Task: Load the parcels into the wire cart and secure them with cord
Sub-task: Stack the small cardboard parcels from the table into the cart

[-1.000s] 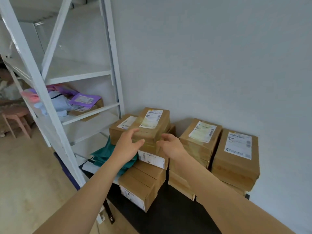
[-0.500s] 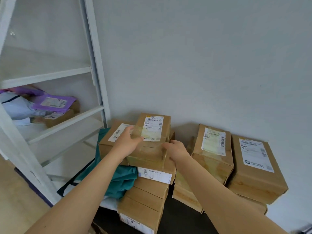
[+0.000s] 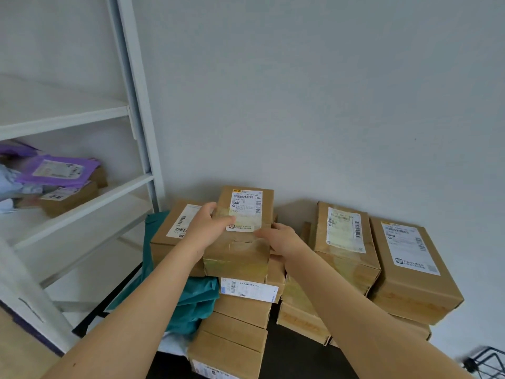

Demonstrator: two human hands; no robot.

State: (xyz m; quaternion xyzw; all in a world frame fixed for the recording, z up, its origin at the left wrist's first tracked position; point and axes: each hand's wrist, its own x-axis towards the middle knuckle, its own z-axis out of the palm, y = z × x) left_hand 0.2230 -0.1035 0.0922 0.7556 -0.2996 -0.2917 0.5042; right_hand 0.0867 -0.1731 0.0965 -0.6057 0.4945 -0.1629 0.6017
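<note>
Head view, and both hands are on the top box (image 3: 243,242) of the middle stack against the wall (image 3: 328,105). The left hand (image 3: 207,228) clamps its left side, thumb laid across the top beside the label, the other fingers wrapped down the far side. The right hand (image 3: 281,240) takes the right edge, thumb up on top, fingers tucked round the side where I cannot see them. So the box is squeezed between the two hands, and it sits on the stack (image 3: 240,318), not in the cart. Just left of it lies a flat box (image 3: 172,231), label up, touching the left wrist. Under that box and spilling forward is a teal bag (image 3: 191,299). To the right, two more boxes: a near one (image 3: 344,242) just beside the right hand, and a far one (image 3: 410,272) pressed up against it, each on top of lower cartons. Off to the left stands a white rack (image 3: 136,132), with purple mailers (image 3: 54,170) piled on a brown carton on its middle shelf. Down in the bottom right corner, only a bit of the black wire cart (image 3: 489,362) pokes in, well apart from the hands.
</note>
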